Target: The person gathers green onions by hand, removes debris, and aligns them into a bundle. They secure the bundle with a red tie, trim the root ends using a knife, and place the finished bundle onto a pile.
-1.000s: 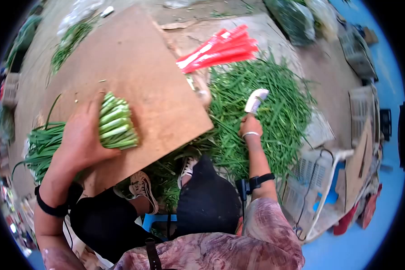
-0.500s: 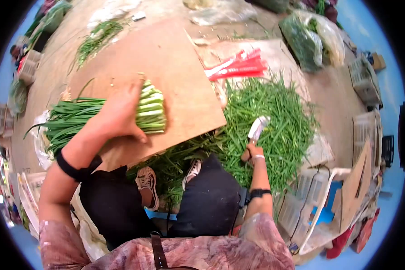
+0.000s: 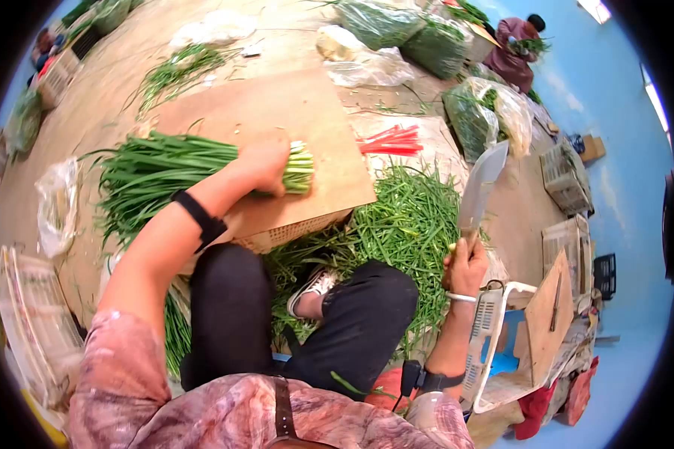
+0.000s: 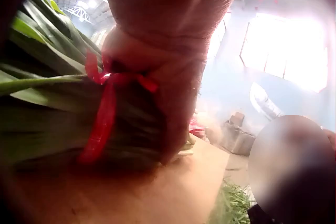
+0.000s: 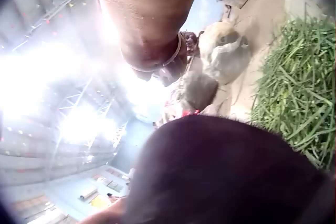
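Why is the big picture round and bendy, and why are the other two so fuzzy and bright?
Head view: a fisheye lens bends the edges of the wooden board and leaves a black ring. Left wrist view: the left hand and its green bundle are too close, so blurry; the window glares white. Right wrist view: roof lights wash out the left side; the loose greens look sharpest.

Around the floor — what we see

We see a loose pile of cut green stalks (image 3: 412,224) spread on the floor, with a sheaf of red strips (image 3: 391,140) lying just beyond it. Farther back stand clear bags (image 3: 487,112) stuffed with greens, and a smaller heap of greens (image 3: 176,67) lies well apart to the left. Plastic crates (image 3: 565,168) line the blue wall (image 3: 621,97) — another person (image 3: 513,52) crouches at its far end. Stacked newspapers (image 3: 34,329) lie at the lower left.
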### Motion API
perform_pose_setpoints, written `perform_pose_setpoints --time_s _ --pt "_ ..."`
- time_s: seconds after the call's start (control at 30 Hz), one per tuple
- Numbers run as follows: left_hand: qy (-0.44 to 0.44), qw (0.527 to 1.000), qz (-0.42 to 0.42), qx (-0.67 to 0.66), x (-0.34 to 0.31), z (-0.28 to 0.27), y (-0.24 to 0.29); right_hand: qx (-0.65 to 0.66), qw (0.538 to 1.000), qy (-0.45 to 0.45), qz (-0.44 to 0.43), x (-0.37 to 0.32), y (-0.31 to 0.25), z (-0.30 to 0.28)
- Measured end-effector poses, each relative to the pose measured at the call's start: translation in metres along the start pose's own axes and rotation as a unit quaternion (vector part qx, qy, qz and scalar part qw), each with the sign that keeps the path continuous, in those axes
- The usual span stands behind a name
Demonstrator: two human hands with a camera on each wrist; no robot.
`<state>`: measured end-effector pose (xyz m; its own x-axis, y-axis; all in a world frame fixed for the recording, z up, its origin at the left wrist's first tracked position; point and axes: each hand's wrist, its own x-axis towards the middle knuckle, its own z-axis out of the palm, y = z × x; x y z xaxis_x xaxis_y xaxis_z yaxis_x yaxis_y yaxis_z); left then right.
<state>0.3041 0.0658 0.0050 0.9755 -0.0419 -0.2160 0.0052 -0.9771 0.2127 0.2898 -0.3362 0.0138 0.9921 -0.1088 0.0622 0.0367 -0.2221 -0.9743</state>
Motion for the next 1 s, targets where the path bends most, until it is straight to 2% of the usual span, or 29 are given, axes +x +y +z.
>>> perform_pose_setpoints --time_s 0.03,0.1,0.17,0.23,0.27,0.3,0.37,0.43,0.5,0.57,0.7,0.8,1.0 --pt "0.013 1.000 -0.007 0.005 -0.002 -0.001 0.003 0.014 0.999 -0.019 -0.030 -0.013 -0.028 0.011" --pt "0.026 1.000 -0.011 0.004 -0.006 -0.004 0.007 -0.021 0.995 -0.094 -0.001 -0.034 -0.048 0.031" --pt "0.016 1.000 -0.014 0.013 -0.010 -0.009 0.010 -0.036 0.989 -0.135 0.040 -0.056 -0.042 0.062" --pt "0.022 1.000 -0.015 0.013 -0.012 -0.009 0.013 -0.142 0.974 -0.174 0.006 -0.076 -0.038 0.097" --pt "0.021 0.999 -0.021 0.023 -0.011 -0.009 0.015 -0.167 0.969 -0.178 0.018 -0.084 -0.034 0.112" --pt "0.019 0.999 -0.029 0.036 -0.012 -0.010 0.014 -0.190 0.964 -0.176 -0.057 -0.087 -0.018 0.125" --pt "0.022 0.998 -0.032 0.043 -0.013 -0.010 0.015 -0.175 0.963 -0.195 -0.067 -0.093 -0.023 0.148" --pt "0.027 0.998 -0.032 0.048 -0.012 -0.010 0.016 -0.220 0.948 -0.201 -0.109 -0.096 -0.030 0.162" --pt "0.032 0.997 -0.042 0.057 -0.011 -0.006 0.015 -0.223 0.946 -0.207 -0.107 -0.094 -0.022 0.169" --pt "0.025 0.998 -0.042 0.040 -0.007 -0.002 0.013 -0.287 0.929 -0.204 -0.115 -0.094 -0.025 0.172" --pt "0.013 0.998 -0.048 0.035 -0.003 0.000 0.013 -0.336 0.909 -0.238 -0.071 -0.094 -0.037 0.174" --pt "0.036 0.997 -0.027 0.061 -0.002 0.003 0.011 -0.338 0.907 -0.237 -0.088 -0.089 -0.028 0.184" --pt "0.019 0.997 -0.039 0.058 0.006 0.007 0.009 -0.363 0.890 -0.258 -0.095 -0.051 -0.034 0.215"
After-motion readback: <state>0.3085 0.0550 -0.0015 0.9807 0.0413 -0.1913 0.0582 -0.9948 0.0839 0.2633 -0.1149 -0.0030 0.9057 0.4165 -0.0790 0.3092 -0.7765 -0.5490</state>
